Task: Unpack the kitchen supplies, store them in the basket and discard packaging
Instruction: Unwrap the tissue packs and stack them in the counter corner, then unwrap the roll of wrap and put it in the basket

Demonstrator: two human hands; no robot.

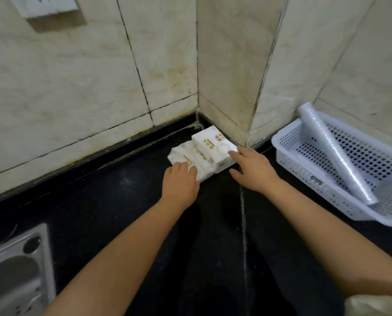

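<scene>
Several white tissue packs (204, 149) with green print lie bunched in the wall corner on the black counter (113, 201). My left hand (180, 183) rests on the near left packs, fingers curled over their edge. My right hand (252, 167) touches the right end of the biggest pack with its fingertips, thumb spread. A white perforated plastic basket (304, 169) stands to the right against the wall. A roll of clear wrap (334, 153) lies slanted inside the basket, its top end poking over the rim.
Marbled wall tiles (76, 87) close off the back and right. A steel sink edge (17, 270) shows at the bottom left. A wall socket (47, 5) sits at the top left. Something pale (377, 306) is at the bottom right corner.
</scene>
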